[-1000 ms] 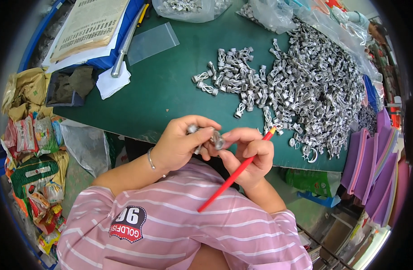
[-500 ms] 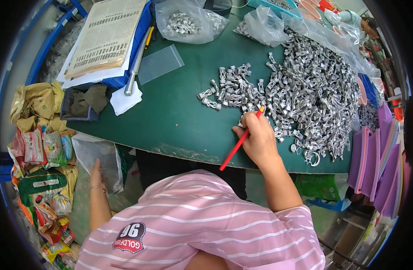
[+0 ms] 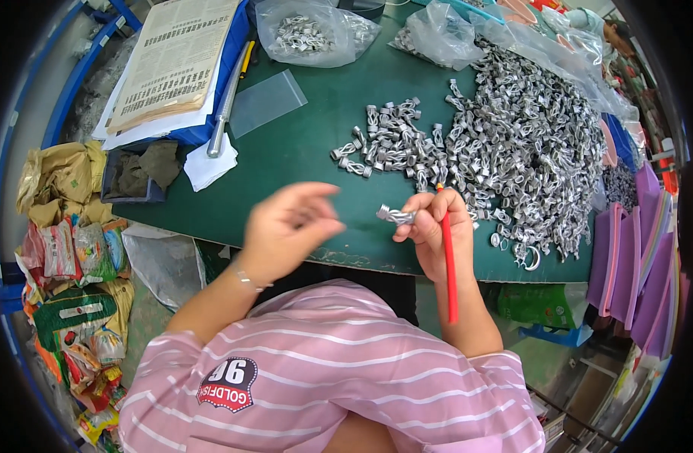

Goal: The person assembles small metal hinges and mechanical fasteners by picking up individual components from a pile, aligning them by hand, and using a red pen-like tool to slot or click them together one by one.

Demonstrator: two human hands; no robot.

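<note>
My right hand (image 3: 441,226) is closed around a small silver metal piece (image 3: 395,215) with a ribbed cap and looped wires, pinched at the fingertips. The same hand keeps a slim red pencil-like stick (image 3: 450,279) against its fingers, pointing down toward me. To the left, my left hand (image 3: 290,226) hovers above the table's front edge, fingers apart and nothing in them, a little short of the piece. Similar silver pieces form a small cluster (image 3: 398,136) beyond my hands and a large heap (image 3: 527,151) at the right.
The green table (image 3: 316,143) carries clear bags (image 3: 312,34) of metal pieces, a flat plastic bag (image 3: 267,102), a blue tray with papers (image 3: 172,68), a metal rod (image 3: 224,113) and a box with grey lumps (image 3: 138,174). Purple foam sheets (image 3: 626,257) stand at the right; packets (image 3: 67,241) lie left.
My left hand has risen from beside the white bag below the table to over its edge. My right hand has lifted a silver piece from the cluster; the red stick has turned more upright.
</note>
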